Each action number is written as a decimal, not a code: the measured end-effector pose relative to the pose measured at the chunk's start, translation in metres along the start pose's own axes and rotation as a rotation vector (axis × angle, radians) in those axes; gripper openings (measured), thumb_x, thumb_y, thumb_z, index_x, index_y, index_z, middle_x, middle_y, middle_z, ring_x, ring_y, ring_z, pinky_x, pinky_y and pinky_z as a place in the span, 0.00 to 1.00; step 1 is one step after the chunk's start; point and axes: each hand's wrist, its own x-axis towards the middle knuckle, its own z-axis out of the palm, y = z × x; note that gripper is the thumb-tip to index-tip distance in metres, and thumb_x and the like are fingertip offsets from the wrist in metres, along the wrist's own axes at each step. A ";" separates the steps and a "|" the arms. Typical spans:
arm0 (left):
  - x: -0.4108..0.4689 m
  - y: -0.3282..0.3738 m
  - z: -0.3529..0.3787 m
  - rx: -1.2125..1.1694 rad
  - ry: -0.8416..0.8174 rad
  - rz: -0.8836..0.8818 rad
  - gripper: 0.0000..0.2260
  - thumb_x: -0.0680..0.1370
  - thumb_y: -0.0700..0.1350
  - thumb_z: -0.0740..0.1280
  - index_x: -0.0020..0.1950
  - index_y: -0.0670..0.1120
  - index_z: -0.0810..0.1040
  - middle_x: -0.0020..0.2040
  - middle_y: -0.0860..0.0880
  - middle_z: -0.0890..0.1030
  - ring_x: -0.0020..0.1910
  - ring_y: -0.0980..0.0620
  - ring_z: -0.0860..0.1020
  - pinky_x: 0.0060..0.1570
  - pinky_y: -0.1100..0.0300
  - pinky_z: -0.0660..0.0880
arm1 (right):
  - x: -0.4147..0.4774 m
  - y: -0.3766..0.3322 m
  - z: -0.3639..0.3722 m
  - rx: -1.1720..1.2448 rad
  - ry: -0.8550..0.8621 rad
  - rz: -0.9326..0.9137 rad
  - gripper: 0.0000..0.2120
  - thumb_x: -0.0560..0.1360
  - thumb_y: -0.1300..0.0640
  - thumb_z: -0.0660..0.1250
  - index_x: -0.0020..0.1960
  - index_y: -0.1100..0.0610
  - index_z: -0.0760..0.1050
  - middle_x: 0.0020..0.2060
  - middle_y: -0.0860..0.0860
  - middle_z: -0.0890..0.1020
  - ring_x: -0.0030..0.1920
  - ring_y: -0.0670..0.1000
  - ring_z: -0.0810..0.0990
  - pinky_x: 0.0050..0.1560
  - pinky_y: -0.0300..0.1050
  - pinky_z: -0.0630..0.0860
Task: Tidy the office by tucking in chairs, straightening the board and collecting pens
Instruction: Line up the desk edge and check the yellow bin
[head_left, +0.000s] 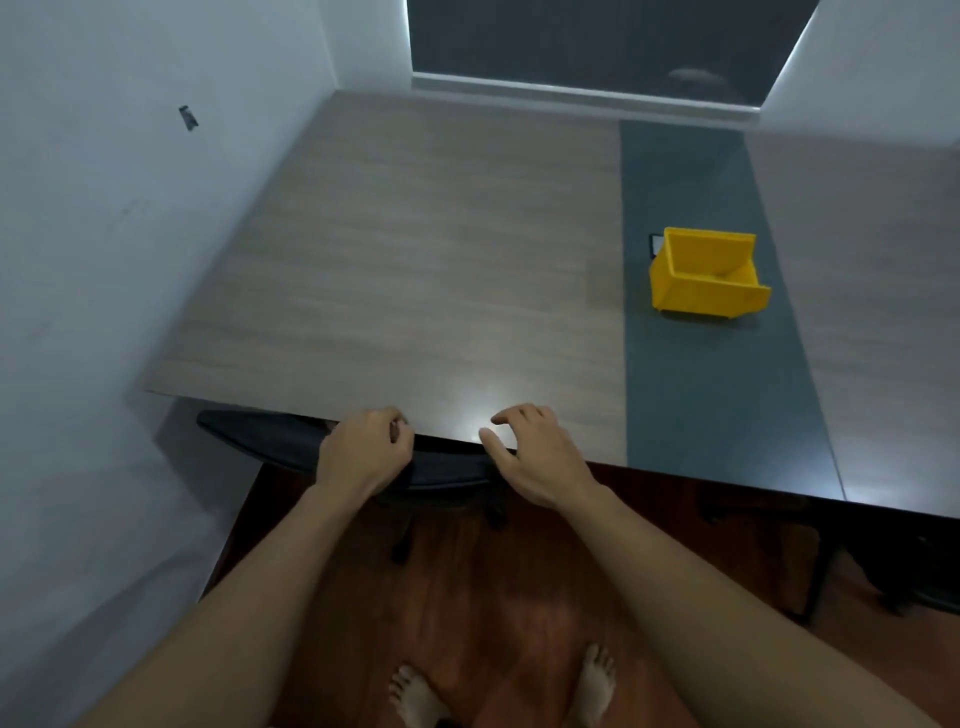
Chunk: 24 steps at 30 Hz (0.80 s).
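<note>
A black office chair (260, 439) is pushed under the near edge of the wooden table (415, 260); only the top of its backrest and part of its wheeled base show. My left hand (363, 452) is curled over the top of the backrest. My right hand (535, 452) hovers just above the backrest at the table edge, fingers spread and bent, holding nothing. A yellow plastic bin (706, 273) stands on the table's dark green centre strip, far right of my hands. No pens or board are visible.
A white wall (104, 260) runs close along the table's left side. A dark window blind (597, 41) hangs behind the table. Another dark chair (893, 561) sits under the table at the right. My bare feet stand on the red-brown wooden floor (493, 597).
</note>
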 end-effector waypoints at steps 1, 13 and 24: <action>0.000 0.022 0.006 -0.026 0.040 0.027 0.13 0.83 0.53 0.62 0.56 0.52 0.85 0.52 0.50 0.87 0.51 0.45 0.84 0.46 0.52 0.80 | -0.006 0.025 -0.011 0.000 0.005 0.021 0.27 0.84 0.35 0.56 0.73 0.51 0.75 0.71 0.48 0.77 0.75 0.52 0.69 0.73 0.56 0.71; 0.026 0.244 0.151 -0.096 -0.113 0.332 0.25 0.88 0.52 0.58 0.85 0.46 0.66 0.85 0.47 0.64 0.85 0.48 0.62 0.80 0.49 0.66 | -0.047 0.289 -0.096 0.013 -0.012 0.304 0.33 0.87 0.38 0.53 0.86 0.54 0.57 0.87 0.52 0.55 0.87 0.55 0.49 0.84 0.63 0.56; 0.080 0.327 0.310 0.120 -0.174 0.434 0.32 0.88 0.59 0.48 0.89 0.44 0.51 0.90 0.45 0.48 0.89 0.45 0.44 0.87 0.45 0.53 | -0.023 0.443 -0.054 -0.148 0.046 0.345 0.36 0.86 0.36 0.47 0.88 0.55 0.48 0.88 0.51 0.45 0.88 0.54 0.44 0.86 0.62 0.51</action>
